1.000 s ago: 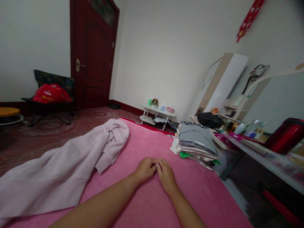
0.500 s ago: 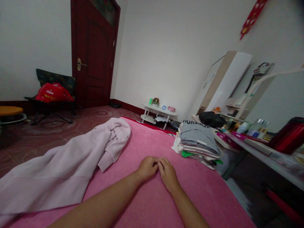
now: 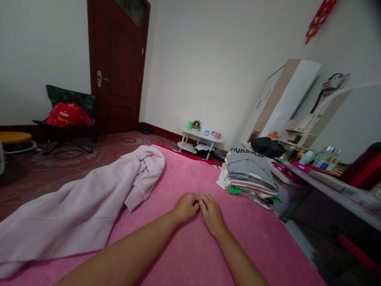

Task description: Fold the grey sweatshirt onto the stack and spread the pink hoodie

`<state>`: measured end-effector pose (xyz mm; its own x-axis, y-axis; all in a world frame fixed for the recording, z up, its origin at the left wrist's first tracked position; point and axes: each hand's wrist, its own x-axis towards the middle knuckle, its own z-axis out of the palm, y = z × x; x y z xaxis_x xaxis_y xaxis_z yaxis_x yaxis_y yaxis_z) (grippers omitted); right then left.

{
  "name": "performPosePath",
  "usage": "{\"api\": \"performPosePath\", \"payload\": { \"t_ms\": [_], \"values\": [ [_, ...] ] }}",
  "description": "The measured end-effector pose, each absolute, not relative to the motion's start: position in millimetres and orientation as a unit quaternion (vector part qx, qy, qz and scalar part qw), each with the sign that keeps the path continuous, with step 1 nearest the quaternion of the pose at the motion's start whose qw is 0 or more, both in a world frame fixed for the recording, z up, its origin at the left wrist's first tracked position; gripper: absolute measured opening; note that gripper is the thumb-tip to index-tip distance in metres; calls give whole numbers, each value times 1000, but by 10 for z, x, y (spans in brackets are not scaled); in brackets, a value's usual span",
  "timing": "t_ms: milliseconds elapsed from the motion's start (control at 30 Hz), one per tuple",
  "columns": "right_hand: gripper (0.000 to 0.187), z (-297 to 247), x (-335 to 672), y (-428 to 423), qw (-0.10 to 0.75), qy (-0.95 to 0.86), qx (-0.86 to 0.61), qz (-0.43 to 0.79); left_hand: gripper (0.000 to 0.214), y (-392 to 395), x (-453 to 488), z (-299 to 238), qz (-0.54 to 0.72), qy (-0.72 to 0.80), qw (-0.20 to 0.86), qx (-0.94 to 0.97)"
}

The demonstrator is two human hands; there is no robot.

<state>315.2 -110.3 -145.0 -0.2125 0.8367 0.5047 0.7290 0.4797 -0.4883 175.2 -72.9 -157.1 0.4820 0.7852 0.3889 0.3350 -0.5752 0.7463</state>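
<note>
My left hand (image 3: 186, 207) and my right hand (image 3: 212, 213) meet in the middle, above the pink bedcover (image 3: 181, 254). Their curled fingers touch and partly overlap, and no object shows in either. To the left lies a pale pink sweatshirt (image 3: 86, 198), spread in loose folds, with a ribbed cuff pointing toward my left hand. Beyond my right hand stands a stack of folded clothes (image 3: 250, 169), a grey shirt with dark lettering on top. The undersides of my fingers are hidden.
A dressing table (image 3: 342, 190) crowded with bottles runs along the right, with a mirror (image 3: 354, 123) behind. Past the bed's far edge is a small white table (image 3: 199, 137). A folding chair (image 3: 71, 97) holds a red bag (image 3: 70, 115) near the dark red door (image 3: 119, 67).
The view has shifted very slightly, so the scene sits a little differently in the picture. My hands stay joined in the same place, and the clothes have not moved.
</note>
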Motion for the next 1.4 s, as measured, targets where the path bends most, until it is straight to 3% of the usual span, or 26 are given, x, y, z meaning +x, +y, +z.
{"api": "performPosePath", "payload": {
  "t_ms": [333,433,533,633,733,867,1233,1400],
  "values": [
    [19,-1467,3233,-1097,400,-775,-473,121,28,-820,1601,-1433,311,320,253,858],
    [18,-1474,3248,-1099,405,-774,-470,127,36,-832,1217,-1240,226,340,123,905],
    [17,-1490,3257,-1090,400,-774,-475,122,59,-699,680,-1080,144,425,-33,893],
    [19,-1505,3261,-1073,393,-777,-477,119,74,-417,100,-998,121,521,-124,836],
    [19,-1518,3266,-1053,391,-778,-478,117,81,-121,-440,-1012,142,655,-115,733],
    [20,-1549,3287,-1024,385,-782,-476,114,92,61,-908,-1154,127,772,-4,623],
    [18,-1519,3203,-1052,314,-797,-514,42,51,-67,-876,-1171,169,744,-49,644],
    [17,-1514,3077,-1098,257,-784,-564,-35,38,-117,-631,-1039,227,672,-170,684]
  ]
}}
